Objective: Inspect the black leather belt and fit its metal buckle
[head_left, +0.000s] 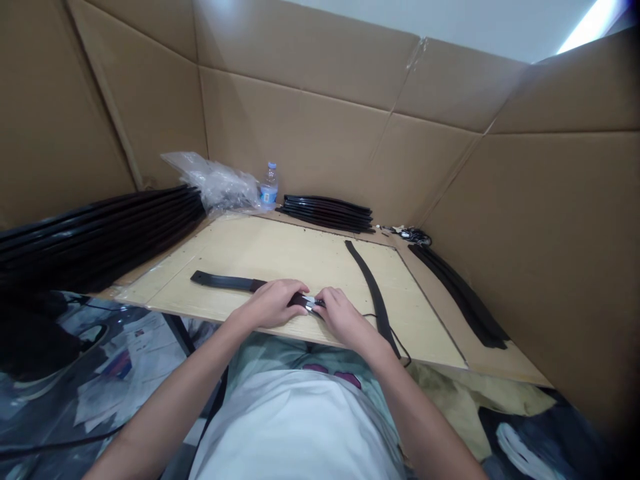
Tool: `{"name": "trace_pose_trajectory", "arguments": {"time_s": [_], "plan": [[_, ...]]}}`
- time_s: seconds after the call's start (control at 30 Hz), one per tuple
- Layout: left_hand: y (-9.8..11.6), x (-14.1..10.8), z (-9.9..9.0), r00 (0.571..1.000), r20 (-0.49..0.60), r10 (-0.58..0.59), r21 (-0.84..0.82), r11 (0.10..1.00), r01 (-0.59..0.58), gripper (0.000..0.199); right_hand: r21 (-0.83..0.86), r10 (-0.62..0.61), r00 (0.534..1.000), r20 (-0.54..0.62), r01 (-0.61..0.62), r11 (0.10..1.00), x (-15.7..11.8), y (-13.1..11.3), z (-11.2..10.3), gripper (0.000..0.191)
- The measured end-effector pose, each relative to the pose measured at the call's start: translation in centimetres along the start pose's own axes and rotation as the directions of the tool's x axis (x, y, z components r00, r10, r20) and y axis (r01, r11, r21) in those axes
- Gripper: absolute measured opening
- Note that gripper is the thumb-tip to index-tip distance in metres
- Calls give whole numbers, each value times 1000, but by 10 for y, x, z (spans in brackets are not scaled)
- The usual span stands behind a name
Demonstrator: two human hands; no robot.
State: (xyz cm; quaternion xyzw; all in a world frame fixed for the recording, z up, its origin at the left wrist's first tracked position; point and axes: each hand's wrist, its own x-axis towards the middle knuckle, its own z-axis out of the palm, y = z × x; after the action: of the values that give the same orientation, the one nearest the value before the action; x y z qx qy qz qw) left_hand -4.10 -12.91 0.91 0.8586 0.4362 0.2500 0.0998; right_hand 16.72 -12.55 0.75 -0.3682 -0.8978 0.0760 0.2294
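On the board in front of me lies a long dark strip (pixel 225 282), black at its left end and dark brown nearer my hands. My left hand (pixel 277 303) is closed around the brown part and presses it against the board near the front edge. My right hand (pixel 340 312) is closed at the fingertips on a small black-and-silver piece (pixel 311 303), right against the strip. What that piece is, I cannot make out. A thin black cord (pixel 400 343) shows beside my right wrist. Another curved black strip (pixel 373 287) lies to the right of my right hand.
Stacked dark strips (pixel 100 233) fill the left side, and a second stack (pixel 327 212) sits at the back. Clear plastic wrap (pixel 220 183) and a water bottle (pixel 269 185) stand behind. More black strips (pixel 460 297) lie at the right, near tangled cords (pixel 413 235). Cardboard walls (pixel 300 120) surround the table.
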Motion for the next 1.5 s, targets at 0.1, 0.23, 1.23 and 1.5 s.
{"name": "trace_pose_trajectory", "arguments": {"time_s": [0.1,0.23,1.23,1.5], "plan": [[1,0,-2,1000,1,16,3,1000,-16,32,-16,-1,1000,-13,0,1000,0,0,3,10],[2,0,-4,999,13,35,16,999,-35,28,-2,-3,998,-57,3,1000,-1,0,5,8],[2,0,-3,1000,1,17,28,999,-17,27,37,41,988,-148,-36,999,-13,4,-3,12],[-1,-1,-1,1000,-4,9,20,1000,-9,34,50,32,992,-122,-26,998,-9,3,2,13]]}}
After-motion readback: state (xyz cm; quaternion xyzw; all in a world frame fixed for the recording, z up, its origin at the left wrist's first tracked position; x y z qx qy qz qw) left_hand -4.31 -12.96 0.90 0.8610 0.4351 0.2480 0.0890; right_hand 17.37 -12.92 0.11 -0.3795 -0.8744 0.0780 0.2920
